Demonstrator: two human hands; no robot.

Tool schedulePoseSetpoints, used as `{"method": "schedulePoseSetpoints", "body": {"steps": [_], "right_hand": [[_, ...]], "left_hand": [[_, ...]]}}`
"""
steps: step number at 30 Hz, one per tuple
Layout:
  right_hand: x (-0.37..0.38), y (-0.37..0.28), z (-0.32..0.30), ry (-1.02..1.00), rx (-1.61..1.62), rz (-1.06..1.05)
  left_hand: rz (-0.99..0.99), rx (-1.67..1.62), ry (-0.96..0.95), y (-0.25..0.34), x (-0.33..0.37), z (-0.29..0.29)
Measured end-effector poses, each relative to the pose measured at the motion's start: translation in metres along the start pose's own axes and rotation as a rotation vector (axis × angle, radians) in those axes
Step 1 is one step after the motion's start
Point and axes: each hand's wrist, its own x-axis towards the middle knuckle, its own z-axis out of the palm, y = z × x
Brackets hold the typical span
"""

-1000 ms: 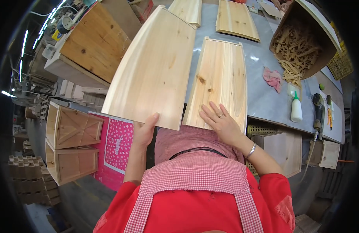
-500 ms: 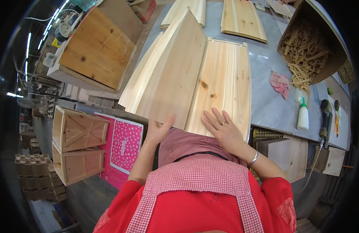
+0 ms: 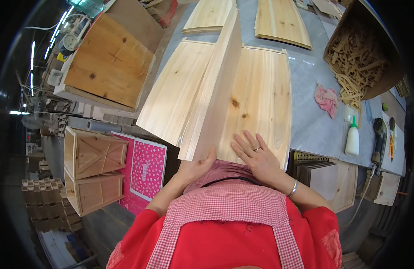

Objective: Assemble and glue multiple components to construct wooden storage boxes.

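A pale wooden panel [image 3: 219,94] stands on its long edge, tilted nearly upright, between two flat-lying boards. My left hand [image 3: 195,170] grips its near end, thumb on the right face and the fingers partly hidden behind the wood. To its right, a knotty wooden board [image 3: 263,96] lies flat on the table. My right hand [image 3: 257,159] rests open on this board's near end, fingers spread and holding nothing. Left of the raised panel lies another flat board [image 3: 178,83], part of it hidden by the panel.
More boards [image 3: 283,22] lie at the far side of the grey table [image 3: 305,130]. At the right are a box of wood strips [image 3: 359,58], a pink cloth [image 3: 326,99], a white glue bottle [image 3: 352,140] and a black air tool [image 3: 378,136]. Wooden crates [image 3: 97,154] stand at left.
The raised panel has swung from leaning left to nearly upright, uncovering more of the left board. My left hand has moved right with its near end. The right hand stays on its board.
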Motion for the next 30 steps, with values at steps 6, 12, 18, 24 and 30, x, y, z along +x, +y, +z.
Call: {"method": "schedulePoseSetpoints", "body": {"steps": [6, 12, 18, 24, 30], "right_hand": [[-0.004, 0.021, -0.008, 0.057, 0.341, -0.032], [-0.044, 0.212, -0.049, 0.719, -0.35, 0.774], [-0.07, 0.259, -0.056, 0.52, -0.333, 1.084], [-0.14, 0.13, -0.028, 0.977, -0.286, 0.963], [-0.276, 0.016, 0.092, 0.327, -0.467, 1.386]], "left_hand": [[-0.102, 0.035, -0.078, -0.012, -0.007, -0.005], [-0.2, -0.061, 0.009, -0.023, -0.011, -0.004], [-0.36, -0.003, -0.02, -0.007, -0.007, -0.01], [-0.241, -0.123, 0.042, -0.021, -0.004, -0.001], [-0.221, -0.181, -0.014, -0.025, -0.003, -0.004]]}}
